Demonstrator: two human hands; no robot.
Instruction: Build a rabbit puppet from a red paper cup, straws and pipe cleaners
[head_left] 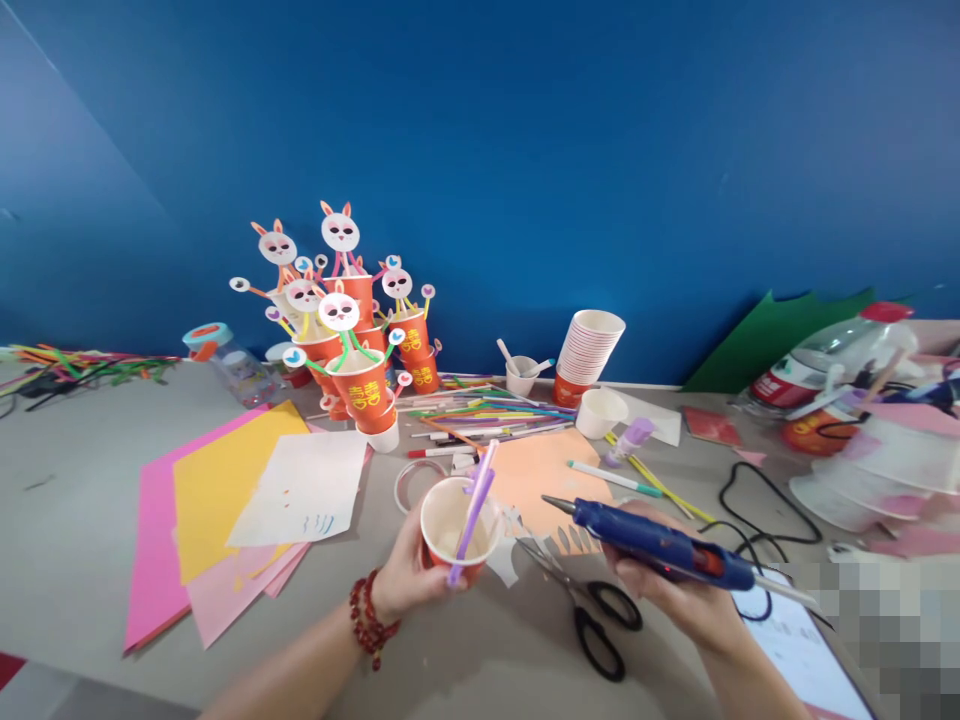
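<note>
My left hand [409,572] grips a red paper cup [456,528] with a white inside, tilted so its mouth faces me. A purple straw [475,508] lies across the cup's rim, with a pink one beside it. My right hand [675,590] is wrapped round a blue hot glue gun [660,545], its metal nozzle pointing left toward the cup and stopping a short way from it. A red bead bracelet [367,615] sits on my left wrist.
Black scissors [592,615] lie on the grey table between my hands. Pink, yellow and white paper sheets [225,500] lie at the left. Finished rabbit-faced cups [352,340], a stack of cups [589,355], loose straws [487,410], a black cord [757,510] and a plastic bottle [832,360] stand behind.
</note>
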